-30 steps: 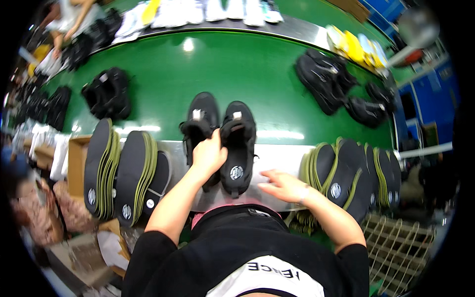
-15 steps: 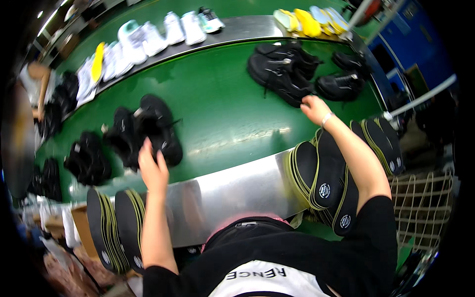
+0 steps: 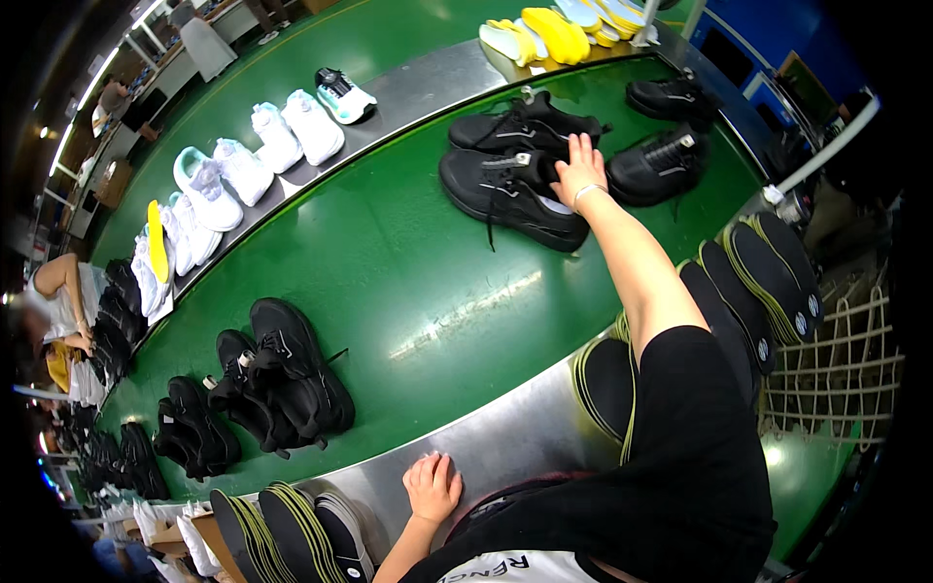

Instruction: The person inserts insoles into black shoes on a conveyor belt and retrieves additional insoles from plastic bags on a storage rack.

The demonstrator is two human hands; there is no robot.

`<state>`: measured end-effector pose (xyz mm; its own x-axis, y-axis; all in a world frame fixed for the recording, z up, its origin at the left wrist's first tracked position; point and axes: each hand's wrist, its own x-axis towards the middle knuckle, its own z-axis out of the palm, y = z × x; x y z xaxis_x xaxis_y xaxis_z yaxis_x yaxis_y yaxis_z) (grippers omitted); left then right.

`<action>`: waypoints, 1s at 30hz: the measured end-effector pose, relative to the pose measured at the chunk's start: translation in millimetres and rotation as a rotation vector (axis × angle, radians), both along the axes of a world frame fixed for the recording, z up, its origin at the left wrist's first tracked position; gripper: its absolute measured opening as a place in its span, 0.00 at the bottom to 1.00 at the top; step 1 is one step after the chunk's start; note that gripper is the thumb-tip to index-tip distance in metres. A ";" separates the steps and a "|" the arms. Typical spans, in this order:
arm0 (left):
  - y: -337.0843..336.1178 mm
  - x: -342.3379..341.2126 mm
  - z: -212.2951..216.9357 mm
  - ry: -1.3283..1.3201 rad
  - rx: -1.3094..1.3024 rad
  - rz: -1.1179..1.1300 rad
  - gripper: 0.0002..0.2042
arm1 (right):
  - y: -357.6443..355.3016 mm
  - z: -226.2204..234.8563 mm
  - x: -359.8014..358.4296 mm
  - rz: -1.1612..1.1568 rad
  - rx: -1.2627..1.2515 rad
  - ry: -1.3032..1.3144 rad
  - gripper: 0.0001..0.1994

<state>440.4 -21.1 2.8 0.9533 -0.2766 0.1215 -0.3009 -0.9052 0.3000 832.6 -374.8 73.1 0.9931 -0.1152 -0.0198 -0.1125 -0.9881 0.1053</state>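
Note:
My right hand reaches far out to a pair of black sneakers, its fingers stretched over the opening of the nearer black sneaker. The farther sneaker of that pair stands just behind it. My left hand rests empty on the metal edge close to my body, its fingers apart and slightly bent. Farther left on the green surface stands another pair of black sneakers, apart from my left hand. To the right of my right hand sits another black sneaker.
Stacked black insoles with yellow-green edges lie at the near left, more insoles at the right. White sneakers and yellow insoles line the far metal ledge. Another person is at the left. A rope net hangs right.
My left hand has drawn back from the left pair of black sneakers to the near metal edge. My right hand has moved farther over the sneaker opening. The whole view has shifted.

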 end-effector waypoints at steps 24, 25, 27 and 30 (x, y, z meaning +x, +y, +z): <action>-16.2 15.7 31.3 0.113 -0.740 0.503 0.29 | 162.3 85.7 -144.7 0.682 0.189 0.402 0.20; -22.3 20.8 45.0 0.002 -0.828 0.567 0.32 | 175.2 86.1 -167.6 0.732 0.146 0.461 0.19; -27.6 27.5 67.7 -0.226 -0.858 0.506 0.36 | 189.3 72.1 -213.6 0.827 0.038 0.454 0.19; -31.0 13.2 84.7 -0.134 -0.774 0.518 0.35 | 196.5 62.3 -283.2 0.779 0.043 0.414 0.19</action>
<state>453.6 -52.1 87.5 0.8997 0.3817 0.2116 0.0081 -0.4993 0.8664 549.4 -178.2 135.5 0.7012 0.6007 -0.3840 0.6336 -0.7720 -0.0508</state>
